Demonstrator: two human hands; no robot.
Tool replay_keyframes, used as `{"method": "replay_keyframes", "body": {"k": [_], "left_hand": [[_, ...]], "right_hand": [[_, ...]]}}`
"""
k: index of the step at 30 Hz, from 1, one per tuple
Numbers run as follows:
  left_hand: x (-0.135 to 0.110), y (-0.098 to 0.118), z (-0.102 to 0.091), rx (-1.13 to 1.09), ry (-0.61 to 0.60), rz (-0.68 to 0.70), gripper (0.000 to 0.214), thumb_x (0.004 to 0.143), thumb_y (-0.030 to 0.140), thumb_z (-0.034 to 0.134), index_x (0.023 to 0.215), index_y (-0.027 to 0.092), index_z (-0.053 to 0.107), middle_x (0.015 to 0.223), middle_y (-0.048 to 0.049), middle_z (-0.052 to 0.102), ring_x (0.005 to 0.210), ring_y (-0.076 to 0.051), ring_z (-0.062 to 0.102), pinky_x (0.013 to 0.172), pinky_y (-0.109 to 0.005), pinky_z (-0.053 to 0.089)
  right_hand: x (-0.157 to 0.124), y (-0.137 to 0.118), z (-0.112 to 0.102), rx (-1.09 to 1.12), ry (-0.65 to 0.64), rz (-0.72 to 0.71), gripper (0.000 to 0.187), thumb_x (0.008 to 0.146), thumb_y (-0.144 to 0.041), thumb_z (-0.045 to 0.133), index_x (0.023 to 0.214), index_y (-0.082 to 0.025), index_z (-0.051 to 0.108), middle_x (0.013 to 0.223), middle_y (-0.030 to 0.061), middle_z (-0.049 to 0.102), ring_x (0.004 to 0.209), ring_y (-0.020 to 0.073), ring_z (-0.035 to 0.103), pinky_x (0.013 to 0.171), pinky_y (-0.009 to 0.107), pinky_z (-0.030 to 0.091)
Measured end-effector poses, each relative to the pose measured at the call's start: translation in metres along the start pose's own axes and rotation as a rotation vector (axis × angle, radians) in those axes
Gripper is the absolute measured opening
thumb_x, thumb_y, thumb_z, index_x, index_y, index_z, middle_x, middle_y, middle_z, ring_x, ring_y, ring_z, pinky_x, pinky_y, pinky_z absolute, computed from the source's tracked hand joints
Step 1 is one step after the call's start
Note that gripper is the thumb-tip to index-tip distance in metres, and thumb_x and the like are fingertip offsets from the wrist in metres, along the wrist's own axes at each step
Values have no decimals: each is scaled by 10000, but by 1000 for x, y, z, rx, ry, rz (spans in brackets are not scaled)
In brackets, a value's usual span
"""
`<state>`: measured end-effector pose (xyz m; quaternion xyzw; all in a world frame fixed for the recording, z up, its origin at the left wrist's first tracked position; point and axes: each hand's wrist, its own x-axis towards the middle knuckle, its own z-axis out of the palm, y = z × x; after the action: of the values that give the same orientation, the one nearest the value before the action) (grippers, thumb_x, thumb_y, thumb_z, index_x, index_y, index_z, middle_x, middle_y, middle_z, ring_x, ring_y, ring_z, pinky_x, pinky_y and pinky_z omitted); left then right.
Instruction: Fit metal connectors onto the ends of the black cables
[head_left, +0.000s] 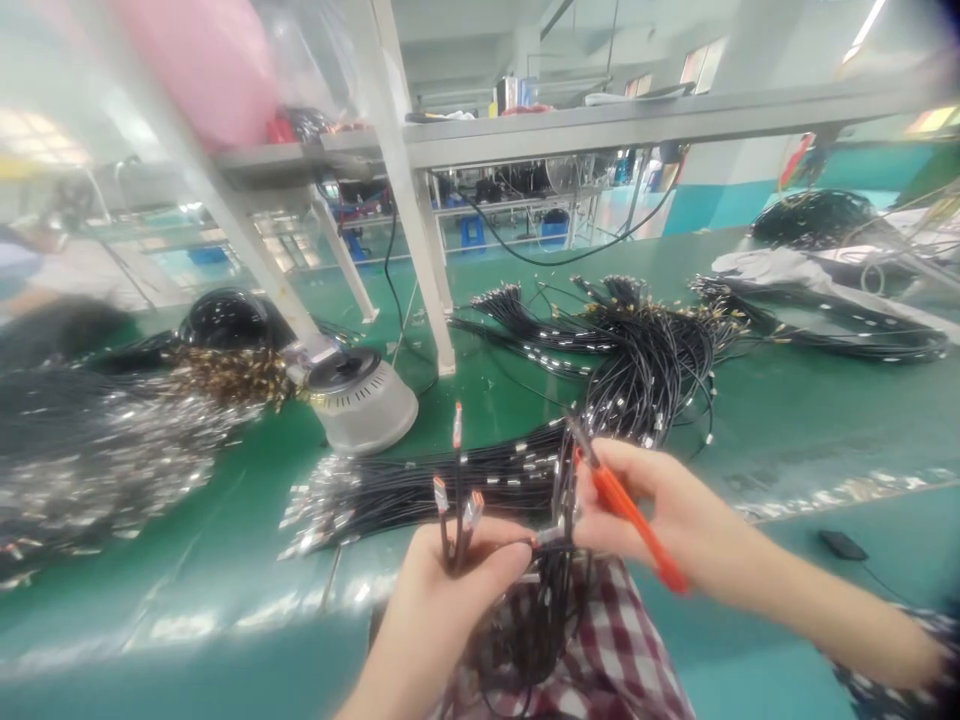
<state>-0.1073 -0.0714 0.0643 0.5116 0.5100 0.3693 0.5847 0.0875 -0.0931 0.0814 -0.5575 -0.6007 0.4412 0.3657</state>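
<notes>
My left hand [465, 570] is closed around black cables [458, 460]; three of their metal-tipped ends stick up above the fingers. Another cable end with a grey sleeve [551, 536] lies between the fingertips of both hands. In my right hand [645, 500] is an orange-handled tool [634, 520] with slim grey jaws pointing up and left; whether it is pliers or snips is unclear. That hand's thumb and fingertips also pinch close to the hanging cables. A loose bundle of black cables [551, 610] drops between my hands onto a checked cloth [630, 640] over my lap.
A long cable bundle [480, 480] lies just beyond my hands, joining a larger cable heap [645, 370]. More cables [112, 440] cover the left side, beside a grey round-bodied device [367, 410]. White posts [420, 200] carry a shelf [600, 130]. At far left, a blurred person [67, 260] sits.
</notes>
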Motion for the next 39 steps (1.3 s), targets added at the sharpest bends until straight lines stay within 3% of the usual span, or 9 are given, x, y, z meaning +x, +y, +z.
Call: {"method": "replay_keyframes", "body": {"k": [2,6,11,23,30,32,35,37,39], "left_hand": [[0,1,-1,16,-8,-24,65,626,229,701,599,216,759,568,4,654,549,-130,503,569,-248,382],[1,0,-3,67,-88,-25,69,630,227,705,593,206,759,613,-12,683,619,-158,561,618,-258,411],[3,-2,-3,92,-164,-42,86,631,244,711,634,185,773,633,-35,700,622,-170,573,614,-272,409],[0,1,-3,91,-187,4,105,664,164,706,626,233,775,687,-3,739,666,-161,629,636,-229,466],[2,-5,-6,153,-221,-6,77,693,217,706,667,226,778,680,-15,721,645,-161,595,618,-248,438],[3,-6,-8,112,-220,-18,67,687,219,711,673,220,777,695,-23,728,664,-169,606,635,-254,444],[6,-8,-10,76,-211,-52,66,675,247,733,693,200,777,678,-33,721,624,-152,580,634,-256,438],[9,-9,-11,90,-226,-72,80,672,251,735,697,188,776,578,-2,654,516,-97,475,580,-238,400],[13,-10,-11,87,-299,-86,86,666,237,722,694,172,772,482,43,532,437,-56,332,505,-224,330]], "right_hand": [[-3,-4,-16,-299,-23,-28,248,776,-328,692,673,-198,507,629,-40,530,595,119,467,556,229,368],[-6,-10,-40,-832,-105,-235,187,763,-316,702,644,-222,592,548,-55,580,554,127,441,581,248,316],[-7,-10,-47,-1071,-148,-344,276,741,-309,690,544,-217,520,483,-68,538,473,116,323,555,256,252],[-6,-18,-47,-1113,-218,-315,318,730,-321,668,512,-211,465,427,-59,421,444,114,267,494,245,201],[-5,-13,-43,-1067,-244,-268,347,748,-333,674,516,-193,459,444,-58,425,461,102,271,505,252,196],[-5,-10,-43,-962,-275,-211,385,742,-385,694,512,-186,457,451,-61,402,468,95,258,495,246,195],[-3,-5,-44,-639,-348,21,382,767,-472,664,564,-186,515,510,-61,433,482,87,298,468,221,227],[-1,-3,-44,-533,-310,133,390,790,-521,623,616,-184,536,557,-51,473,504,92,350,470,213,259],[1,-2,-44,-576,-210,133,409,795,-558,601,647,-186,522,587,-43,502,535,106,392,490,217,284]]}}
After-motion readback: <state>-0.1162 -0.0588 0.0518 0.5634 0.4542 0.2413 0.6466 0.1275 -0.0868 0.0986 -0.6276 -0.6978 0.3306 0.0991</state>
